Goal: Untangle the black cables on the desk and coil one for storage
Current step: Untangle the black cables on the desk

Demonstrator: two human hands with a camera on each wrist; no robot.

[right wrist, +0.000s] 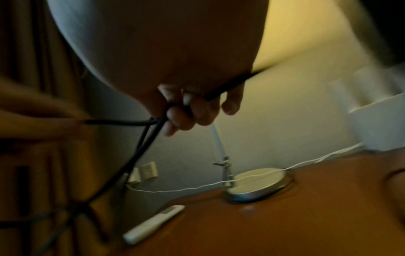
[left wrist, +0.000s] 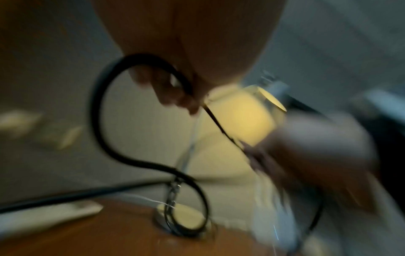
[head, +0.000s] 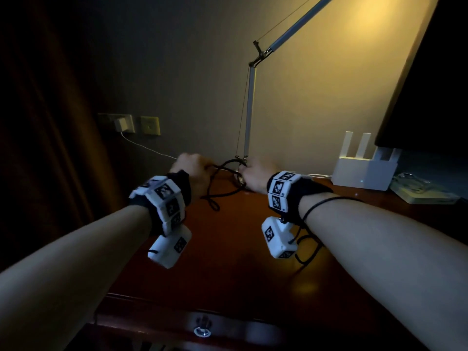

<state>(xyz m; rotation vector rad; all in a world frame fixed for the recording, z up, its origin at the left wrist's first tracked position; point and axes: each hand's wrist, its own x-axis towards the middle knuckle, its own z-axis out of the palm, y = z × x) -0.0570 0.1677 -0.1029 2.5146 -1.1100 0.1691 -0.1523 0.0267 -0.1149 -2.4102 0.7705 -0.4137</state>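
Observation:
Both hands are raised above the back of the brown desk, holding black cable between them. My left hand grips the cable with curled fingers; a thick loop curves out of it and down in an S. My right hand pinches black strands in its curled fingers; two strands hang down to the left and one runs sideways to the left hand. More cable loops down onto the desk below the left hand.
A desk lamp's round base and arm stand just behind the hands. A thin white wire crosses the base. A white remote lies on the desk at the left, a white router at the right. Wall sockets.

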